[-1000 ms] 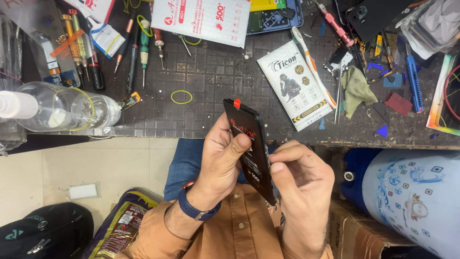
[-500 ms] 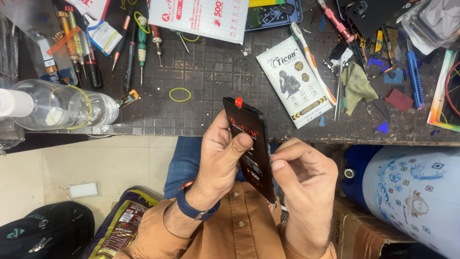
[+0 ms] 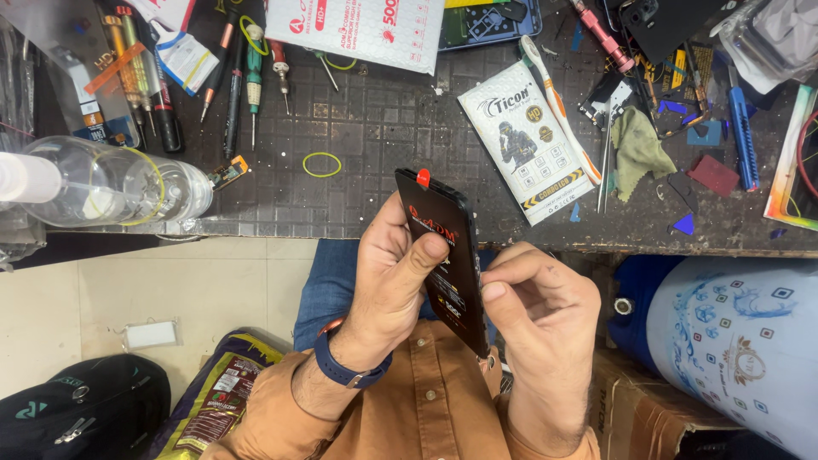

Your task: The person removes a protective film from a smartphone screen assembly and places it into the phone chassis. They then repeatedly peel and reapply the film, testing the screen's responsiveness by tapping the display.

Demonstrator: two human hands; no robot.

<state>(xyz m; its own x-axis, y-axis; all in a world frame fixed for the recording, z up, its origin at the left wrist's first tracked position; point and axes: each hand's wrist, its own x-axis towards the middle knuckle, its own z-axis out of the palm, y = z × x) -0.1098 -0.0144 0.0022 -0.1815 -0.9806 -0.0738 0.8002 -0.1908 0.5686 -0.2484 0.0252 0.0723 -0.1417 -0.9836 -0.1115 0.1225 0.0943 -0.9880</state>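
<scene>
Left hand [image 3: 388, 285]: grips the black phone panel [image 3: 447, 255] from its left side, thumb laid across the front face, the remaining fingers wrapped behind it (hidden from view).
Right hand [image 3: 537, 311]: fingers pressed together in a pinch at the right edge of the panel, about halfway down its length; what lies between the fingertips is too small to tell.
Black phone panel: held above the person's lap, just in front of the desk [image 3: 383, 162] edge, tilted so that its upper end leans toward the desk. A small red tab [image 3: 423, 177] sits at the upper end; the front carries red and white print.
Wrist: a dark blue band [image 3: 349, 368] circles the left wrist, next to an orange shirt sleeve.
Desk surface: dark, gridded mat, crowded with tools.
Left of desk: a clear plastic bottle [image 3: 111, 183] lies on its side at the desk edge; screwdrivers [image 3: 254, 77] lie farther back.
Centre of desk: a yellow-green rubber band [image 3: 322, 164] lies flat, well apart from the panel.
Right of desk: a white printed packet [image 3: 527, 145] lies beyond the panel's upper end, with a white-and-orange toothbrush [image 3: 558, 106] beside it and an olive cloth [image 3: 639, 149] farther right.
Floor level: a pale blue patterned container [image 3: 733, 341] stands to the right of the person; a black bag [image 3: 77, 413] lies at lower left.
</scene>
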